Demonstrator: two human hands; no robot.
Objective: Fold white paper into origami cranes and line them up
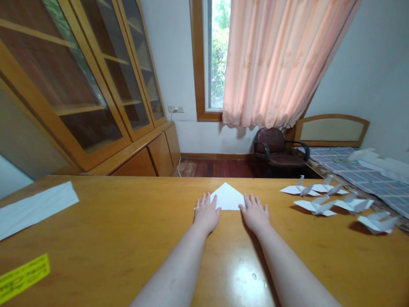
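Observation:
A white sheet of paper folded to a triangle [226, 197] lies flat on the wooden table [128, 230], its point facing away from me. My left hand [207, 213] rests palm down on its left corner with the fingers spread. On the right corner lies my right hand [254, 212], also flat, fingers apart. Neither hand grips anything. The paper's outer corners are mostly hidden under the hands.
Several folded white paper birds [315, 206] stand at the table's right. A white strip [36, 209] and a yellow label [24, 277] lie at the left. Beyond are a glass-door cabinet [128, 147], a chair [271, 147] and a bed [361, 164].

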